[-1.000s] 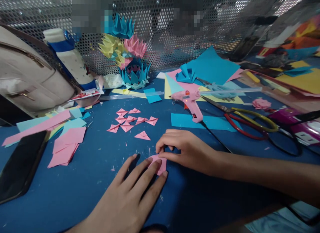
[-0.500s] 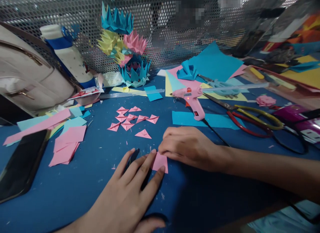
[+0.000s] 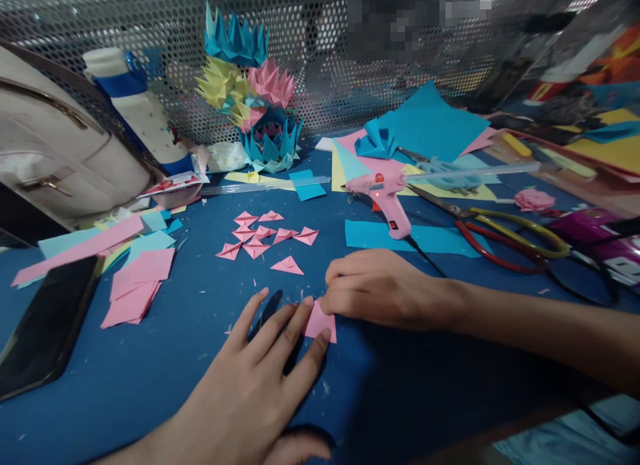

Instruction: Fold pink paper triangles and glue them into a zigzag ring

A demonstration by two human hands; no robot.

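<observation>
A small piece of pink paper (image 3: 320, 323) lies on the blue table between my hands. My left hand (image 3: 255, 378) is spread flat, its fingertips pressing on the paper's left part and lower right. With fingers curled together, my right hand (image 3: 383, 288) touches the paper's top edge; its fingertips are partly hidden, and it seems to pinch or press the edge there. Several folded pink triangles (image 3: 257, 247) lie just beyond, a single one (image 3: 288, 265) nearest my hands. To the left is a stack of pink paper pieces (image 3: 137, 288).
A pink glue gun (image 3: 387, 195) with its cord lies behind my right hand, beside scissors with red and yellow handles (image 3: 510, 235). A phone (image 3: 47, 325) rests at left. Folded paper flowers (image 3: 273, 142), a bottle (image 3: 143, 112) and a white bag (image 3: 65, 138) stand along the perforated metal screen.
My right hand has shifted very slightly along the paper's top edge. My left hand keeps its place, and the view has moved a little.
</observation>
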